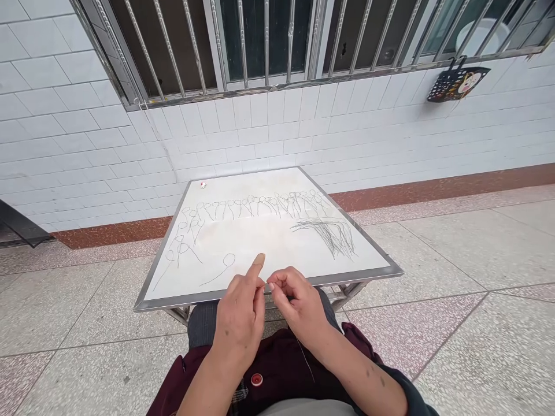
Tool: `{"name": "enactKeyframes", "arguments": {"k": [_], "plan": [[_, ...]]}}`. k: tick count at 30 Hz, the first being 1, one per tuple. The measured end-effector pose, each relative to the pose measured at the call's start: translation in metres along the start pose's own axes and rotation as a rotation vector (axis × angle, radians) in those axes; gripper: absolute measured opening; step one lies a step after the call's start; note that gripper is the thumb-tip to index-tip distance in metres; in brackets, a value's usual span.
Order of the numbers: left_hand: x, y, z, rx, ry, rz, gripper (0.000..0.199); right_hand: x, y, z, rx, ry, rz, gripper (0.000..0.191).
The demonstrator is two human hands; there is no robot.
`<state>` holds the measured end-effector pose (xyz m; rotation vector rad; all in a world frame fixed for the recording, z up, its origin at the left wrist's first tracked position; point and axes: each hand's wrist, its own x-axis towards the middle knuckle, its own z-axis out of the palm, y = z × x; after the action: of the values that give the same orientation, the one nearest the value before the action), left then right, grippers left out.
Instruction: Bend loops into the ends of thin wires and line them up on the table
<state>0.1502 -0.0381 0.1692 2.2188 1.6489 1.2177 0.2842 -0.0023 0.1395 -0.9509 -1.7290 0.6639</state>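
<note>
My left hand (240,312) and my right hand (301,306) meet above the table's front edge, fingertips almost touching. Both are closed in a pinch on a thin wire, mostly hidden by the fingers. The loose end of the thin wire (306,361) hangs below my right hand over the dark red clothing. The left index finger points forward and wears a tan covering (259,259) on its tip. Just beyond lies a single looped wire (229,260). Several more looped wires (260,200) form a row across the table, and straight wires (325,234) lie bunched at the right.
The white table (255,242) has a grey metal rim and stands near a white tiled wall (260,136). A small white and red item (203,185) sits at its far left corner. A dotted bag (457,84) hangs from the barred window (266,40).
</note>
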Motion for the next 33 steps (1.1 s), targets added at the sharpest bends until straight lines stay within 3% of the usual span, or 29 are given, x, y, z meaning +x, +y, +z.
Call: {"name": "enactKeyframes", "arguments": {"k": [5, 14, 26, 33], "plan": [[0.001, -0.0016, 0.0014, -0.008, 0.011, 0.022, 0.055, 0.0018, 0.0019, -0.0004, -0.008, 0.003, -0.027, 0.009], [-0.0004, -0.0021, -0.0026, -0.105, 0.027, -0.154, 0.054, 0.0062, 0.0029, -0.003, -0.018, 0.008, -0.082, 0.011], [-0.0017, -0.0009, -0.0033, -0.077, 0.035, -0.159, 0.052, 0.0049, 0.0045, -0.0003, -0.007, -0.015, -0.056, 0.009], [-0.0024, -0.0003, -0.0058, 0.017, 0.023, -0.104, 0.055, 0.0052, 0.0026, -0.001, 0.105, -0.102, 0.01, 0.009]]}}
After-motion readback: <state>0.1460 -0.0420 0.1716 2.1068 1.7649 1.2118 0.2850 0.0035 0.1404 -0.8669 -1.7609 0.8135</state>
